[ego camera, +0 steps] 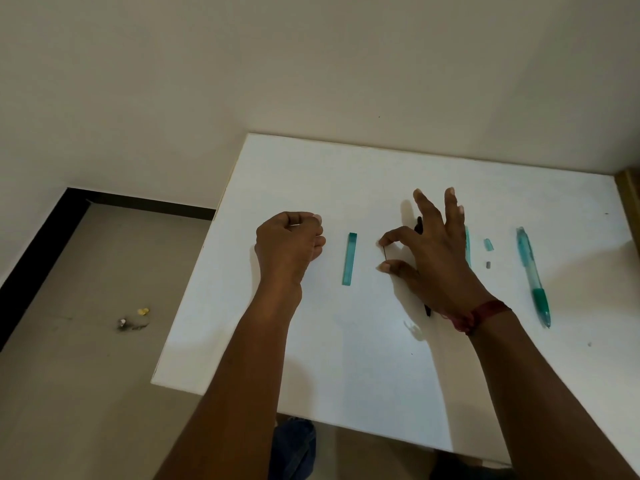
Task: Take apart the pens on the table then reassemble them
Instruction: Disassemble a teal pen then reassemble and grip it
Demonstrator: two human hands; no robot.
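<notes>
Pinching a thin dark piece (385, 254) by its two ends between thumb and forefinger, the right hand (436, 258) is over the middle of the white table (346, 181). Its other fingers (450, 206) are spread and point away from the person. A red thread (488, 311) is tied round that wrist.

A slim black pen part (419, 226) lies on the table under this hand. Only its far end and its near tip show past the palm.

The left hand (289, 240) is to the left, its fingers curled into a loose fist, knuckles up. Whether anything sits inside the fist cannot be told from this angle.

Between the two hands lies a clear teal barrel (349, 258), flat on the table and pointing away from the person, apart from both hands.

To the right of the right hand a second teal part (468, 247) is partly hidden behind its edge. Further right lie a small teal cap (488, 244) and, just nearer the person, a tiny grey bit (488, 264). Well right of those lies a whole teal pen (533, 275), its green grip end toward the person.

The table stands against a pale wall (311, 64). On the floor (86, 375) to the left are a few scraps of litter (133, 320).
</notes>
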